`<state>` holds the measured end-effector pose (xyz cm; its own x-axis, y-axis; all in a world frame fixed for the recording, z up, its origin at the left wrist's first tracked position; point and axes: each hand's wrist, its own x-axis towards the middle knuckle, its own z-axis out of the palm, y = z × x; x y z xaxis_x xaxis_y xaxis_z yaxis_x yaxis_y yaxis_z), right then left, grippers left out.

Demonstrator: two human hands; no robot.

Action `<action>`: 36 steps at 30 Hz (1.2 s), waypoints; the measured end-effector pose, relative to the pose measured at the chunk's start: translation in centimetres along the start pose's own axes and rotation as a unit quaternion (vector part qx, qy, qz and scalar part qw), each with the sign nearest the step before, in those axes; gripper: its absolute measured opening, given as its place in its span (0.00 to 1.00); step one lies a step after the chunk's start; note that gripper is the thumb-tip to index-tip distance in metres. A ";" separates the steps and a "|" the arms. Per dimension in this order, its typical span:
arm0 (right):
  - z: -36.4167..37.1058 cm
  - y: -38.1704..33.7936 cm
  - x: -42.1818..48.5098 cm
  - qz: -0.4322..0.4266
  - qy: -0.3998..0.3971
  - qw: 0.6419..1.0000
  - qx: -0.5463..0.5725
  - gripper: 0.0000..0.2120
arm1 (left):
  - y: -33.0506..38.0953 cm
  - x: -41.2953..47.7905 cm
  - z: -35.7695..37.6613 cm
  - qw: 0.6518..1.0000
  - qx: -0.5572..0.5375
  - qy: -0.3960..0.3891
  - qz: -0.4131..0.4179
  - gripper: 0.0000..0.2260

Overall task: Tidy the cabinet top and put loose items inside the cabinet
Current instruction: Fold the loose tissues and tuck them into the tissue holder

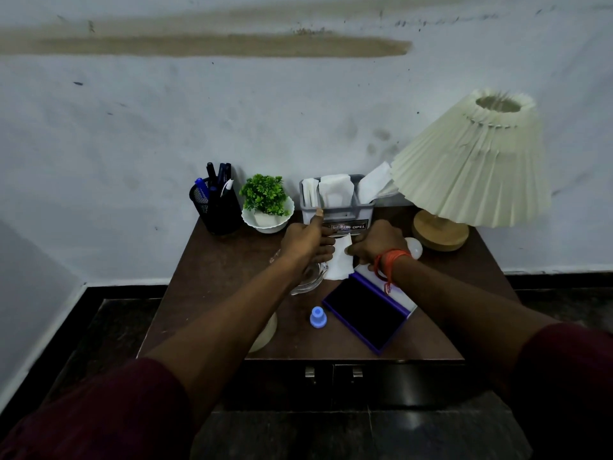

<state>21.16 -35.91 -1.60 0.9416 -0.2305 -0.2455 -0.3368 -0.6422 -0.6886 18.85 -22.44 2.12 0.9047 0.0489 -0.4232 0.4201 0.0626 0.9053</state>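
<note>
On the cabinet, a pleated lamp stands right of the grey organiser, whose compartments hold white tissues. Left of the organiser are a mesh cup of pens and a bowl holding a plant. Before it, the left hand and right hand, fingers curled, pinch one loose tissue.

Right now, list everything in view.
black mesh pen holder: one, black, back left
green plant in white bowl: one, green, beside the holder
grey plastic organiser: one, grey, back centre, holding white papers
pleated cream lamp: one, cream, back right
round white bulb: one, white, by lamp base
clear glass vessel: one, clear, centre, partly hidden
white paper sheet: one, white, centre, held
open purple ink pad: one, purple, front right
small pale blue bottle: one, blue, front centre
dark brown wooden cabinet: one, brown, under everything
left hand: one, grip on the paper
right hand: one, grip on the paper
</note>
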 end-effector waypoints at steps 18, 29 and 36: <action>-7.4 -6.4 -7.3 -0.089 -0.016 0.989 0.120 0.08 | 2.2 -3.8 -0.7 1.000 -0.013 -0.002 -0.020 0.20; -9.7 -6.6 -8.2 -0.090 -0.009 0.991 0.097 0.09 | 3.8 -5.6 0.0 0.985 -0.152 -0.062 -0.052 0.15; -9.2 -6.6 -7.2 -0.180 0.045 0.982 0.022 0.16 | 3.9 -4.2 -0.3 0.982 -0.186 -0.030 -0.006 0.15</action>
<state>16.56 -36.69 11.00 0.9950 -0.0599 0.0795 0.0199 -0.6625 -0.7488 16.70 -22.14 7.44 0.9072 -0.0111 -0.4206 0.3854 0.4229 0.8202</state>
